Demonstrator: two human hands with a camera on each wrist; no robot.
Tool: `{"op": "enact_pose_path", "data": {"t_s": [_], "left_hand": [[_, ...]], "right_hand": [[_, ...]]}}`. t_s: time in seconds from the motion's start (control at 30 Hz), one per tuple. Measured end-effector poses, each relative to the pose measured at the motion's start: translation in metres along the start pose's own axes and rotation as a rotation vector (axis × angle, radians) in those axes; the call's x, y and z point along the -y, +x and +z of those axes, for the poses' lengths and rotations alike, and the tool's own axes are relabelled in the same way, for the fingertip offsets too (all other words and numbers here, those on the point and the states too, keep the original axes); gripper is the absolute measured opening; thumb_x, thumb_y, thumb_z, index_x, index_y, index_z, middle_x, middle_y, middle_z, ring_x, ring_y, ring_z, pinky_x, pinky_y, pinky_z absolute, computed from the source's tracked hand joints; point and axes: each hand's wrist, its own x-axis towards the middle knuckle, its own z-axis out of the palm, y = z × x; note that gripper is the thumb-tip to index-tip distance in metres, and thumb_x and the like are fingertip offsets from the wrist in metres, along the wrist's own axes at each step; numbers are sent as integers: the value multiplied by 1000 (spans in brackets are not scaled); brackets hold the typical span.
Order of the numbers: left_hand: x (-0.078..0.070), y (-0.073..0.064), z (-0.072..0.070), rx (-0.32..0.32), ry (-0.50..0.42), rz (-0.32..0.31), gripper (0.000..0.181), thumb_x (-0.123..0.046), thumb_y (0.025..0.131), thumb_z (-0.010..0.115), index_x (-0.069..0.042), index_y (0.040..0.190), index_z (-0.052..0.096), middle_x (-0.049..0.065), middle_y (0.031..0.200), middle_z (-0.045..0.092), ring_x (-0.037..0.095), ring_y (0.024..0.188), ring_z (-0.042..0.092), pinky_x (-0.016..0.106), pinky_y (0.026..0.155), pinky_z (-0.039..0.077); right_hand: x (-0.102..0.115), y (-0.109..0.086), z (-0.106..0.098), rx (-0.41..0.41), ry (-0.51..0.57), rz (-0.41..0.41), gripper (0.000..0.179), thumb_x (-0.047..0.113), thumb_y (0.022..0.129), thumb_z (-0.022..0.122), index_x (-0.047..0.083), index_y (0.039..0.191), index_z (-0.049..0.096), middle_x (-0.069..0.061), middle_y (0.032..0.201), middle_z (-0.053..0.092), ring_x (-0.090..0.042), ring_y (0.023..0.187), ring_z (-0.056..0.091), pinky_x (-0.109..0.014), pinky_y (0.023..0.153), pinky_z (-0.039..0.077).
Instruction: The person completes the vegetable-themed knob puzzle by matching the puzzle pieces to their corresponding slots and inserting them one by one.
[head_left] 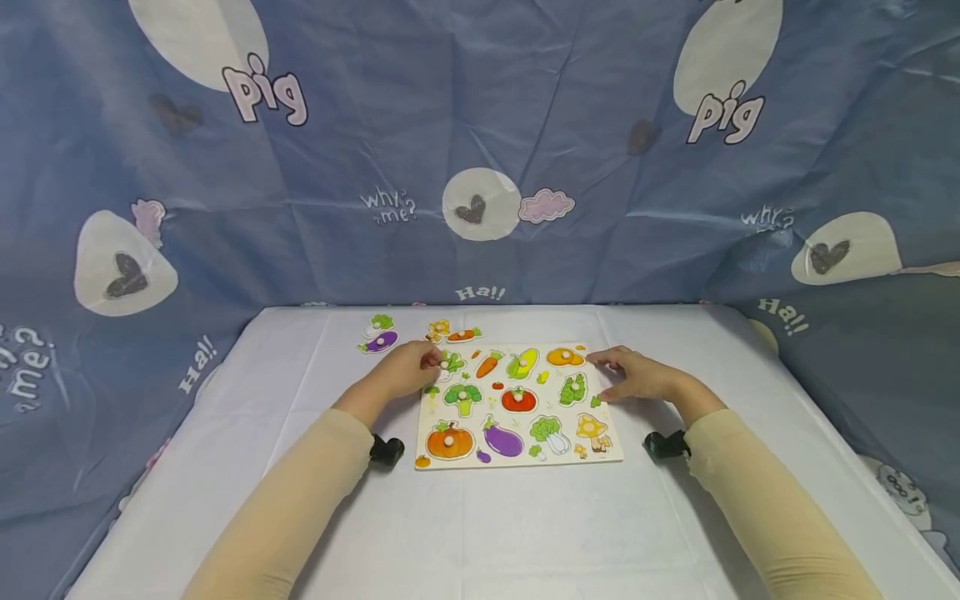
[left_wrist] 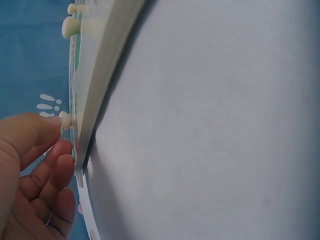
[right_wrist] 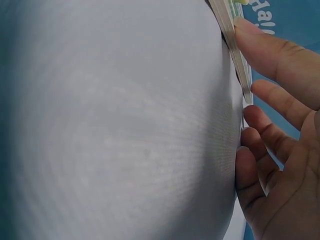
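A wooden vegetable puzzle board (head_left: 510,429) lies on the white table. At its back left corner my left hand (head_left: 405,368) pinches the knob of a green-and-white vegetable piece (head_left: 452,363), partly covered by the fingers. The left wrist view shows the thumb tip at that pale knob (left_wrist: 65,120). My right hand (head_left: 637,375) rests at the board's right edge, thumb and fingertips against it, fingers loosely bent. Knobbed pieces sit in the board, among them a pumpkin (head_left: 438,446), a broccoli (head_left: 462,392) and a tomato (head_left: 512,402). The eggplant, cabbage, mushroom and carrot pictures show no knobs.
Behind the board's left corner lie loose pieces: a cabbage (head_left: 382,322), an eggplant (head_left: 377,342), a mushroom (head_left: 438,328) and a carrot (head_left: 468,335). A blue printed cloth (head_left: 510,267) hangs around the table's back and sides.
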Motion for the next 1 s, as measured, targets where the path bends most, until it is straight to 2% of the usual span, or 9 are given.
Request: {"op": "enact_pose_path", "data": {"t_s": [0.27,0.47,0.67,0.87,1.0], "left_hand": [[3,-5,-5,-27,-9,31,19,-14,96,65,-3,111,66,7,97,64,22,92,58,41,88,49],[3,-5,-7,-44,-19,4,20,-14,97,63,-4,114,66,8,100,64,23,93,58,41,89,49],[-7,8,-12,-54,-28,17,27,-14,98,61,-2,122,65,11,110,65,26,102,60,42,93,49],[-23,22,-16,-50,-49,-4,31,-15,100,58,-2,129,61,12,115,63,28,109,58,44,97,47],[-28,35,-13,-55,-64,-26,33,-17,101,57,-3,132,59,12,117,61,28,110,58,44,97,47]], "right_hand": [[1,-1,-3,-6,-20,-16,81,27,83,84,8,151,43,-24,147,37,-41,133,36,-59,113,27],[0,1,-1,-4,-25,-18,82,28,82,84,10,151,44,-23,147,37,-40,133,37,-58,112,28],[1,2,1,1,-18,-23,81,26,82,84,8,151,44,-24,146,38,-41,131,37,-58,112,27],[3,1,1,10,1,-9,80,23,83,84,7,151,43,-24,146,37,-41,134,35,-58,114,25],[3,1,-1,13,-3,-3,80,23,83,84,7,151,43,-24,146,37,-41,134,35,-58,114,25]]}}
